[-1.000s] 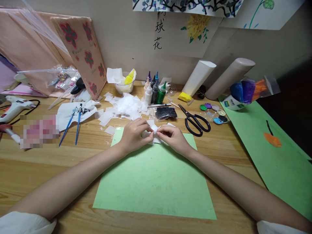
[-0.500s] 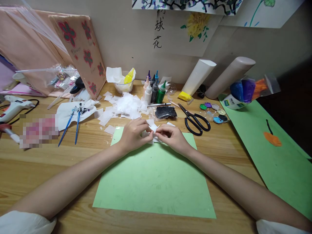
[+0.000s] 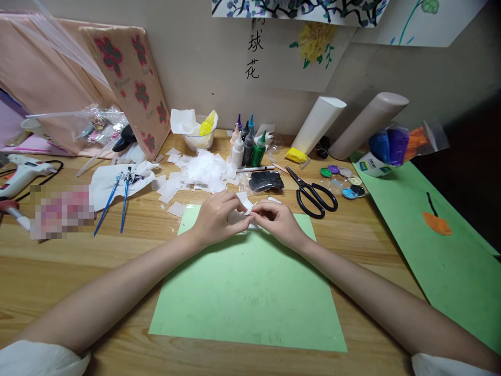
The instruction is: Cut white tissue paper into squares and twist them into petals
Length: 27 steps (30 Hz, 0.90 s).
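Observation:
Both my hands meet over the far edge of a green sheet (image 3: pixel 246 292), fingertips nearly touching. Between them is a small piece of white paper (image 3: pixel 245 202), partly hidden by the fingers. My left hand (image 3: pixel 219 219) is closed in a pinch on it, thumb pointing right. My right hand (image 3: pixel 279 222) pinches the same paper from the other side. More white paper shows beneath the fingers. Just beyond my left hand lies a loose heap of torn white paper pieces (image 3: pixel 207 169).
Black-handled scissors (image 3: pixel 313 196) lie right of my hands, near a black packet (image 3: pixel 266 181). Behind stand several paint bottles (image 3: pixel 248 149) and a clear bowl (image 3: pixel 199 140). Two blue brushes (image 3: pixel 124 203) and a glue gun (image 3: pixel 27 172) are left. Another green sheet (image 3: pixel 434 203) lies right.
My left thumb and fingertips have shifted slightly right, closer to the right hand's fingertips, and the white paper between them has turned a little. The surroundings look the same.

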Tool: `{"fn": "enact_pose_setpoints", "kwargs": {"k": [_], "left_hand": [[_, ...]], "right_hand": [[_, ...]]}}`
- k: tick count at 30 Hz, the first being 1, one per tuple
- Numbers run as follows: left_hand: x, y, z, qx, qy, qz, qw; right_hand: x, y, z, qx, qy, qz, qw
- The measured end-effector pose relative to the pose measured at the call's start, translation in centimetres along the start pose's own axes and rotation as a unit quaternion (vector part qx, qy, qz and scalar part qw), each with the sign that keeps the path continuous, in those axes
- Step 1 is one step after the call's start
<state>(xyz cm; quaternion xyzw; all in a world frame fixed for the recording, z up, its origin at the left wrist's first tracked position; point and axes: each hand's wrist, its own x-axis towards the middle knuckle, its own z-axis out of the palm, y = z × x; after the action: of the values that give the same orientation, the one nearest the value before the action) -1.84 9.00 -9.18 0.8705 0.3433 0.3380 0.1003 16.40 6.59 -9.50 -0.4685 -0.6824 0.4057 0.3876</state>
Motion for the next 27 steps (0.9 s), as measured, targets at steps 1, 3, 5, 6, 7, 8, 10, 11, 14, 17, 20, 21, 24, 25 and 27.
{"fn": "enact_pose_setpoints", "kwargs": {"k": [1,3,5,6,7,8,10,11,14,17,20,21,24,25,27], "left_hand": [[0.0,0.0,0.0,0.004,-0.004,0.002,1.0],[-0.1,0.1,0.1,0.01,-0.01,0.004,1.0],[-0.1,0.1,0.0,0.006,-0.013,-0.006,1.0],[-0.1,0.2,0.0,-0.001,-0.011,-0.017,1.0],[0.0,0.1,0.0,-0.012,-0.004,-0.035,0.999],[0.1,0.0,-0.1,-0.025,0.008,-0.059,0.998],[0.4,-0.4,-0.1,-0.055,0.046,-0.12,0.99],[0.5,-0.7,-0.1,-0.068,0.072,-0.155,0.983],[0.8,-2.1,0.0,-0.089,0.147,-0.255,0.952],[0.9,-3.2,0.2,-0.085,0.171,-0.319,0.928],[0.8,-3.0,0.1,-0.055,0.203,-0.308,0.928],[0.8,-2.6,0.0,-0.037,0.215,-0.285,0.933],[0.6,-1.1,-0.2,0.028,0.198,-0.184,0.962],[0.5,-0.6,-0.3,0.045,0.169,-0.147,0.973],[0.3,0.1,-0.4,0.066,0.098,-0.085,0.989]], "right_hand": [[0.0,0.0,0.0,0.003,0.001,0.001,1.0],[0.0,-0.1,-0.1,0.006,0.0,0.003,1.0],[0.0,-0.1,-0.1,0.003,-0.001,0.004,1.0],[0.0,-0.1,-0.1,0.002,-0.002,0.003,1.0],[0.0,-0.1,-0.1,0.0,-0.001,0.003,1.0],[0.0,-0.1,-0.1,-0.001,0.0,0.004,1.0],[0.0,0.0,-0.1,-0.006,0.004,0.011,1.0],[0.0,0.0,-0.1,-0.008,0.006,0.015,1.0],[0.0,0.0,-0.1,-0.01,0.01,0.027,1.0],[0.0,0.1,-0.1,-0.007,0.013,0.035,0.999],[0.0,0.2,0.0,-0.006,0.016,0.041,0.999],[0.0,0.3,0.0,-0.005,0.016,0.042,0.999],[0.0,0.4,0.1,0.002,0.017,0.037,0.999],[0.0,0.5,0.1,0.005,0.017,0.034,0.999],[0.0,0.5,0.1,0.012,0.016,0.029,0.999]]}}
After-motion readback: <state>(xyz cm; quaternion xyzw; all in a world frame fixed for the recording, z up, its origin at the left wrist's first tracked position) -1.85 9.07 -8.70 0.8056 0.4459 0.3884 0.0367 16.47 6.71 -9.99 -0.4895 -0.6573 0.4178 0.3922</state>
